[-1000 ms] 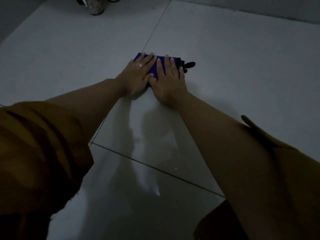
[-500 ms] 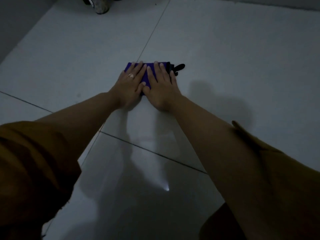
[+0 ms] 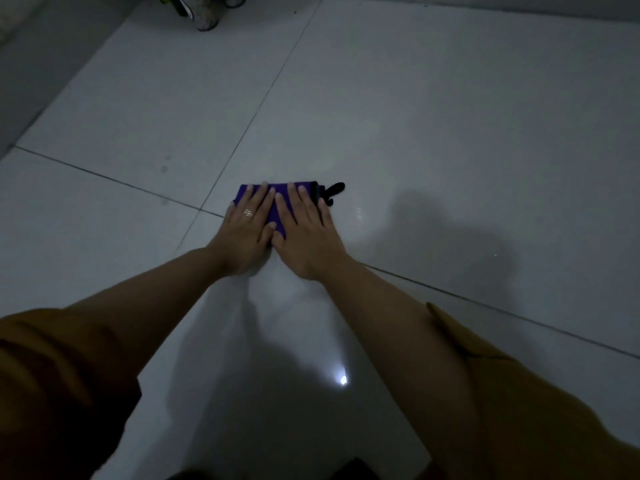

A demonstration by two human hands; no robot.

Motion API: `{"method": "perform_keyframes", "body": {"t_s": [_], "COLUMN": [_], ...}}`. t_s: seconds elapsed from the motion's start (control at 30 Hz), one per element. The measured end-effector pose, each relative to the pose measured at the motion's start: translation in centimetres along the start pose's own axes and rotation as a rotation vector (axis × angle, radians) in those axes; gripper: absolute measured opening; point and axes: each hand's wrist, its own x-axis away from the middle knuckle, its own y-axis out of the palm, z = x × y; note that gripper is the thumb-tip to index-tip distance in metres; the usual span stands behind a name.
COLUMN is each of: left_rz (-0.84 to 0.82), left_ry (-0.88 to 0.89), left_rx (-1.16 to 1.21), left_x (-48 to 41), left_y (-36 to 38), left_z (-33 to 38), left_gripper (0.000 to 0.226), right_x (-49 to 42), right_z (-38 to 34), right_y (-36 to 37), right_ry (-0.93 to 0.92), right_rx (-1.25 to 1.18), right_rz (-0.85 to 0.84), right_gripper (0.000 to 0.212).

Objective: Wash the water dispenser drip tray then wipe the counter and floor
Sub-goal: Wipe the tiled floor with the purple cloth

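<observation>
Cloth: folded purple cloth (image 3: pixel 278 212) flat on the white tiled floor (image 3: pixel 415 133), at a grout joint.
Left hand (image 3: pixel 247 230): fingers straight, palm pressing the cloth.
Right hand (image 3: pixel 304 237): likewise, alongside; 2 palms spread wiping pressure.
Stage: floor wipe, judged; drip tray unseen.

Deep purple cloth (image 3: pixel 277 206) on pale grey-white floor tiles (image 3: pixel 415 116), dim light all round.
Black trim and loop (image 3: pixel 335 189) at the cloth's right edge; thin dark grout lines (image 3: pixel 264 98) gridding the glossy tiles; one bright white glare spot (image 3: pixel 343 380); mustard-brown sleeves (image 3: pixel 62 375) low in view; silvery patterned ring (image 3: pixel 248 213); speckled grey containers (image 3: pixel 207 17) up top.
</observation>
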Motion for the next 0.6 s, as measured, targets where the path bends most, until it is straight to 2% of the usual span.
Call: {"method": "perform_keyframes", "body": {"t_s": [0.27, 0.6], "left_rz": [-0.093, -0.163], "left_ry": [0.162, 0.409], "left_rx": [-0.057, -0.144], "left_x": [3.4, 4.5], "left_y": [2.9, 5.7], "left_z": [7.6, 19.8], "left_gripper": [0.06, 0.06], "right_x": [9.9, 20.4], "right_z": [4.2, 11.5], "right_y": [-1.7, -4.4], "right_ry": [0.079, 0.292], "right_rx": [0.0, 0.014], "right_rz": [-0.028, -0.027], "right_gripper": [0.062, 0.065]}}
